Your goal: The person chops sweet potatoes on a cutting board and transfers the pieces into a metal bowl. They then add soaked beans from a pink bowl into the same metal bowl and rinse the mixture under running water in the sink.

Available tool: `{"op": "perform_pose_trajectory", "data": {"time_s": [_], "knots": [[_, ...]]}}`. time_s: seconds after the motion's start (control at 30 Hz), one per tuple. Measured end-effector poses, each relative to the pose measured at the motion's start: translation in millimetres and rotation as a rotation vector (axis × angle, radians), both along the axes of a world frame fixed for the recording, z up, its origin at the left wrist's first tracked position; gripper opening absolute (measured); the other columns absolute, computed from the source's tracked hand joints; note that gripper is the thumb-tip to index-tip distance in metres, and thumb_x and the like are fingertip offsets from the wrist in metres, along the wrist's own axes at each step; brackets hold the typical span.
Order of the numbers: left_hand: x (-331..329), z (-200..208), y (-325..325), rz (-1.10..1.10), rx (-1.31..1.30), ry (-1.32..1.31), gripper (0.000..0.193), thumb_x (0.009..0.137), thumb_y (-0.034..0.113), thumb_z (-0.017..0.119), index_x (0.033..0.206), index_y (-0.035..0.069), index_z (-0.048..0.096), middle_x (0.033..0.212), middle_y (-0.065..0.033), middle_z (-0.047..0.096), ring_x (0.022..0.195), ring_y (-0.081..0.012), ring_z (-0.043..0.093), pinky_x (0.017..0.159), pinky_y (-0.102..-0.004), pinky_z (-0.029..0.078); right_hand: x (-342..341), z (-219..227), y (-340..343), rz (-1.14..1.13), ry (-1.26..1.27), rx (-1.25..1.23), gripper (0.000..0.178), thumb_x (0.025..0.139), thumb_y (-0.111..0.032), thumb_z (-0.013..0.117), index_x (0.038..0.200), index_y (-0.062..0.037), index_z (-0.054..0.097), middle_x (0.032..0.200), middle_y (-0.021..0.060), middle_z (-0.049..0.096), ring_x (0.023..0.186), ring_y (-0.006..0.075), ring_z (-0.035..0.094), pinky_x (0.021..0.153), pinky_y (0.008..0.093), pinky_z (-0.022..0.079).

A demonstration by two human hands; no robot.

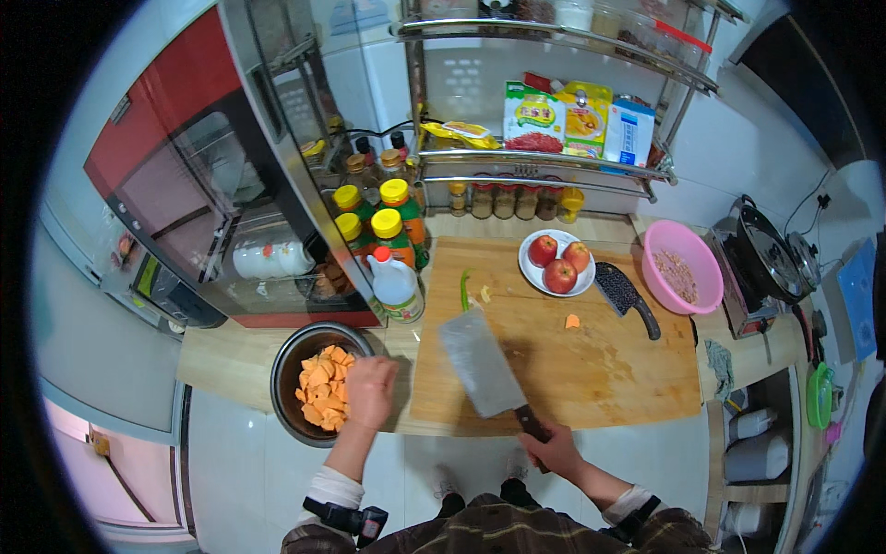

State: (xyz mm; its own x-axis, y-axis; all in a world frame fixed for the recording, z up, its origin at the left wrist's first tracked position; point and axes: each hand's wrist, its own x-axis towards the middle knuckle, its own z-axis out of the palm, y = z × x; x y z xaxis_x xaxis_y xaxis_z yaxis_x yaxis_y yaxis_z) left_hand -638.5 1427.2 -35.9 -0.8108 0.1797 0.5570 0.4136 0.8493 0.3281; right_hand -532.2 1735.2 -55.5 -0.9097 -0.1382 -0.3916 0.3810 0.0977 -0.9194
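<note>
My right hand (551, 445) is wrapped round the dark handle of a cleaver (480, 362), whose broad blade points up and left over the wooden cutting board (604, 379). My left hand (371, 390) is closed, at the right rim of a dark metal bowl (282, 406); whether anything is inside its fingers is hidden. Cut orange sweet potato pieces (320, 392) fill much of that bowl. One small orange piece (572, 321) lies on the board. A green strip (464, 290) and pale scraps (485, 294) are near the board's far left corner.
On the board's far side are a white plate (528, 277) with three apples (559, 276) and a second knife (623, 295) with a black patterned blade. A pink basin (706, 245) stands right of them. Bottles (395, 286) line the far left; a stove with a black pot (771, 254) is at right.
</note>
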Motion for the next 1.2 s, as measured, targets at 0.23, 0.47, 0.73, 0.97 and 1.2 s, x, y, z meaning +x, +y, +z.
{"op": "perform_pose_trajectory", "data": {"time_s": [0.23, 0.47, 0.73, 0.97, 1.2], "knots": [[-39.8, -63.1, 137.9, -0.328, 0.159, -0.279, 0.005, 0.071, 0.006, 0.061, 0.076, 0.006, 0.062, 0.082, -0.0081, 0.061, 0.077, -0.0274, 0.055, 0.070, -0.0356, 0.044, 36.3, -16.5, 86.4, -0.398, -0.054, -0.036, 0.007, 0.081, -0.005, 0.057, 0.080, -0.0025, 0.051, 0.051, 0.0011, 0.049, 0.039, 0.0095, 0.047, 0.036, 0.0247, 0.037], [-79.6, -109.1, 200.3, -0.266, -0.025, -0.436, 0.008, 0.068, 0.007, 0.062, 0.073, 0.006, 0.057, 0.076, -0.0123, 0.054, 0.082, -0.0317, 0.052, 0.073, -0.0389, 0.043, 62.2, -31.4, 143.0, -0.515, -0.135, -0.049, 0.010, 0.081, -0.006, 0.058, 0.076, -0.0036, 0.050, 0.052, 0.0000, 0.048, 0.040, 0.0086, 0.046, 0.037, 0.0249, 0.037], [-78.6, -95.4, 194.3, -0.364, -0.147, -0.516, 0.008, 0.075, 0.008, 0.056, 0.082, 0.005, 0.053, 0.077, -0.0135, 0.054, 0.080, -0.0328, 0.052, 0.070, -0.0393, 0.043, 54.8, -49.5, 165.8, -0.479, -0.188, -0.097, 0.011, 0.082, -0.008, 0.059, 0.087, -0.0013, 0.052, 0.055, 0.0003, 0.050, 0.041, 0.0081, 0.046, 0.038, 0.0239, 0.038], [-23.3, -91.1, 189.1, -0.415, 0.149, -0.643, 0.011, 0.076, 0.007, 0.057, 0.086, 0.005, 0.054, 0.084, -0.0137, 0.056, 0.084, -0.0316, 0.054, 0.072, -0.0364, 0.045, 49.7, -50.9, 166.3, -0.408, -0.230, -0.069, 0.013, 0.082, -0.010, 0.060, 0.085, -0.0013, 0.052, 0.052, 0.0004, 0.048, 0.042, 0.0080, 0.046, 0.038, 0.0239, 0.037], [-8.5, -92.6, 196.5, -0.613, -0.004, -0.599, 0.013, 0.075, 0.006, 0.057, 0.087, 0.004, 0.055, 0.086, -0.0105, 0.055, 0.085, -0.0287, 0.053, 0.073, -0.0352, 0.045, 32.3, -49.1, 168.5, -0.449, -0.161, -0.072, 0.014, 0.083, -0.012, 0.058, 0.076, -0.0036, 0.049, 0.052, 0.0009, 0.049, 0.041, 0.0087, 0.046, 0.037, 0.0254, 0.037]]}}
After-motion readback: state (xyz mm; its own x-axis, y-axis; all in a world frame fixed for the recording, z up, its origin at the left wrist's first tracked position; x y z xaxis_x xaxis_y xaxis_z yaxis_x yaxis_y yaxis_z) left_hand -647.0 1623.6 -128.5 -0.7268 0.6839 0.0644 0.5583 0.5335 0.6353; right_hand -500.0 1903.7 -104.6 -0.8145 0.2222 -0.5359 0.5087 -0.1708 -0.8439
